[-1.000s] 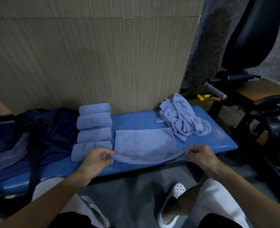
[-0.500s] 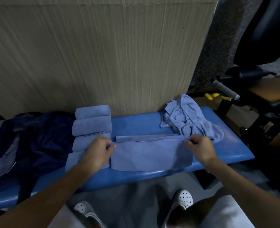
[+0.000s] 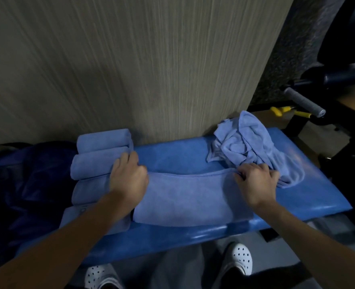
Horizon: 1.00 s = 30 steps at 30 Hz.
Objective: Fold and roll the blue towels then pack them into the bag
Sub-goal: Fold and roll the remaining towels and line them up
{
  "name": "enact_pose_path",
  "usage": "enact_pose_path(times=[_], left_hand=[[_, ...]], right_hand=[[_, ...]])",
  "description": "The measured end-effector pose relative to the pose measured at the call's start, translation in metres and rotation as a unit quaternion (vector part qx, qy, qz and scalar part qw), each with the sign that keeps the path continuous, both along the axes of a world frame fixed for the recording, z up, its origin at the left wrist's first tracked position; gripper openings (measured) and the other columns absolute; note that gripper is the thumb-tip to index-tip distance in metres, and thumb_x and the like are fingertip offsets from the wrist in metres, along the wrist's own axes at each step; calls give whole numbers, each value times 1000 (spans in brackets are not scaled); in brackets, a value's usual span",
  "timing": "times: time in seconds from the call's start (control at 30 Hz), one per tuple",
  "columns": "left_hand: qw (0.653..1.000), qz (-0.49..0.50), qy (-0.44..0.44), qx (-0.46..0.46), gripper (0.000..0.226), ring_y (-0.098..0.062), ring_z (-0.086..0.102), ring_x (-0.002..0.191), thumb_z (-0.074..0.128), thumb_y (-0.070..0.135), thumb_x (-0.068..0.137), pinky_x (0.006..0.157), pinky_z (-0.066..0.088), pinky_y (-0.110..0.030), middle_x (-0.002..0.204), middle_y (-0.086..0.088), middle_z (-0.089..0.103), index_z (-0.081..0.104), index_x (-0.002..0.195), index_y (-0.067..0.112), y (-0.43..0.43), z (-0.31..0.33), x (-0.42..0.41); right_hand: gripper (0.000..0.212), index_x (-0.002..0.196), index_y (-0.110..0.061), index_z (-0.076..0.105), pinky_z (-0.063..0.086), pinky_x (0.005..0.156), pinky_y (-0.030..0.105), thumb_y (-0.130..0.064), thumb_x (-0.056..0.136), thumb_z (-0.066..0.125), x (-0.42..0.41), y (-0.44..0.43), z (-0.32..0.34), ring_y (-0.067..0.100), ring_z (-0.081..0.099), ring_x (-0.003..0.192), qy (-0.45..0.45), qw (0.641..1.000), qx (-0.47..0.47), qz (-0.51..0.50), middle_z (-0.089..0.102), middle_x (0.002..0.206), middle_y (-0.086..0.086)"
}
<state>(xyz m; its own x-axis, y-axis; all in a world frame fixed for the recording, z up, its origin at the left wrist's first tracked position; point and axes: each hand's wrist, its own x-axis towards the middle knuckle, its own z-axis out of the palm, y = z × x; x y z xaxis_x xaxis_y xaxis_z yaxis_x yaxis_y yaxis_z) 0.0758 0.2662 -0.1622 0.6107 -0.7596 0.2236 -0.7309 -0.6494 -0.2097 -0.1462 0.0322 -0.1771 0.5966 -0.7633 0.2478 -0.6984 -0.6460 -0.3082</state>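
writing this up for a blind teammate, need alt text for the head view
A person's left hand and right hand grip the far edge of a folded blue cloth towel lying flat on a blue padded bench. Several rolled blue towels and a dark blue bag lie to its left; a crumpled pile of blue towels sits at its right.

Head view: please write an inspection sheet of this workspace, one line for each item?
Surface: blue padded bench, carrying towels.
Job's things: flat folded blue towel in the middle; four rolled blue towels side by side at its left; crumpled blue towel pile at far right; dark blue fabric bag at left end.
Clutter: nothing seen.
Grips: left hand and right hand each hold a far corner of the folded towel.
Cables: nothing seen.
Surroundings: beige striped wall panel behind; black gym machine at right; white perforated shoes below.
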Motion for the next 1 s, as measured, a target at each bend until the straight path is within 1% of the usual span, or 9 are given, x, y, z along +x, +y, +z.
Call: enact_pose_path(times=[0.23,0.3,0.37,0.43,0.5,0.67,0.77,0.9,1.0], left_hand=[[996,7,-64,56,27,-32,47,77,84,5,43,68,30,-39,79,-15,52,59,54,8,-1,-5,-4],[996,-4,-75,51,27,-33,48,79,80,6,47,68,31,-41,85,-16,54,64,69,7,-6,-2,-9],[995,-66,-73,23,31,-35,54,91,75,15,62,75,33,-42,101,-16,60,69,92,9,-17,-2,-22],[986,-163,-26,-12,37,-36,57,111,56,26,80,91,37,-44,119,-14,64,69,112,13,-33,-8,-44],[973,-226,47,-10,51,-30,51,128,37,35,87,106,37,-44,135,-9,59,64,127,19,-50,-17,-71],[958,-217,173,75,68,-19,4,151,10,56,89,120,6,-49,163,5,12,18,153,36,-72,-45,-102],[961,-205,166,82,67,-17,-9,150,8,61,89,119,-2,-53,164,10,-3,3,153,42,-70,-57,-101],[965,-189,159,92,67,-20,-12,150,9,63,89,117,-5,-57,163,10,-8,-2,152,43,-73,-57,-103],[961,-227,142,71,69,-17,-7,151,15,58,92,118,-2,-56,164,8,2,11,155,32,-84,-54,-110]], right_hand=[[14,76,-22,66,25,81,40,-30,87,61,6,-7,-11,25,44,91,27,998,-48,9,59,82,-3],[18,94,-23,67,24,84,41,-39,87,63,7,-7,-11,27,45,99,17,998,-53,0,60,95,0],[32,112,-18,63,26,88,42,-40,88,65,5,-3,-9,30,48,104,-53,998,-19,-19,60,104,4],[25,107,-12,60,38,86,47,-30,90,62,-3,9,-6,33,54,96,-135,990,36,-29,61,95,8],[17,94,-9,56,47,75,50,-25,90,59,-16,22,-12,37,56,84,-156,982,91,-48,60,85,12],[32,78,-10,49,44,69,43,-40,87,52,-39,39,-31,40,59,84,-61,977,191,-77,61,84,18],[42,91,-10,56,46,78,42,-51,90,52,-43,45,-28,35,58,97,-5,985,162,-53,62,98,13],[51,107,-14,53,39,91,41,-61,93,42,-43,47,-24,26,57,110,91,984,145,-54,63,113,5],[53,113,-16,51,36,93,39,-64,93,36,-43,47,-25,24,52,114,156,982,84,-57,57,120,3]])
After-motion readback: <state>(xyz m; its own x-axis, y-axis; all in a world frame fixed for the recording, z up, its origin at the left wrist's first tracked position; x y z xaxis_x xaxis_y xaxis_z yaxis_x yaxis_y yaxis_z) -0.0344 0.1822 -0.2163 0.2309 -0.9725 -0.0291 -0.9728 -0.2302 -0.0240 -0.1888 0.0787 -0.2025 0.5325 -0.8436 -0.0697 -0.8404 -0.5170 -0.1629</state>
